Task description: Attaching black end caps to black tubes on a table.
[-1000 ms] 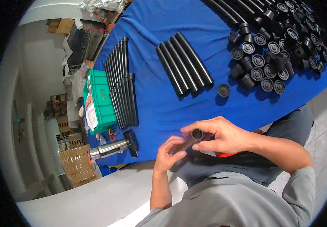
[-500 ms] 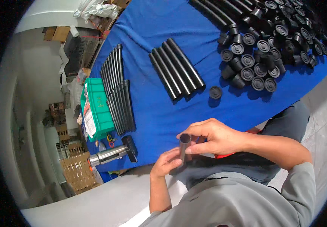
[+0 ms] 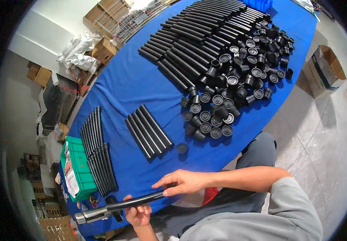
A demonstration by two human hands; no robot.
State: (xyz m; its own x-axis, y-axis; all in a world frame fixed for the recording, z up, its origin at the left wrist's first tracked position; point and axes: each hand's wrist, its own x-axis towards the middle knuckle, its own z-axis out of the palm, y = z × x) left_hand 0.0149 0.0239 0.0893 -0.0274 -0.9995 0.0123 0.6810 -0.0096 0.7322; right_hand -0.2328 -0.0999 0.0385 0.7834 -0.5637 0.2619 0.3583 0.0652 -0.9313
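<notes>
A long black tube [image 3: 135, 201] lies slantwise across both hands at the near edge of the blue-covered table. My left hand [image 3: 138, 215] is wrapped round its middle from below, fingertips showing on both sides. At the tube's right end, my right hand [image 3: 185, 182] grips with thumb and fingers, partly hiding that end. The tube's left end meets a shiny silver cylinder [image 3: 92, 215] with a black mount [image 3: 114, 209]; whether it sits around or against the cylinder I cannot tell. A single black cap [image 3: 182, 148] rests beyond my right hand.
Several black tubes [image 3: 149, 130] lie side by side mid-table. Thinner black tubes [image 3: 97, 150] lie beside a green bin [image 3: 81, 170] at left. Farther off are a heap of black caps [image 3: 232, 80] and stacked tubes [image 3: 189, 30]. A cardboard box [image 3: 320, 76] stands on the right floor.
The tube, earlier upright between my hands, now lies nearly level with its left end at the silver cylinder. Both hands moved left with it. The view has shifted, showing more of the far table.
</notes>
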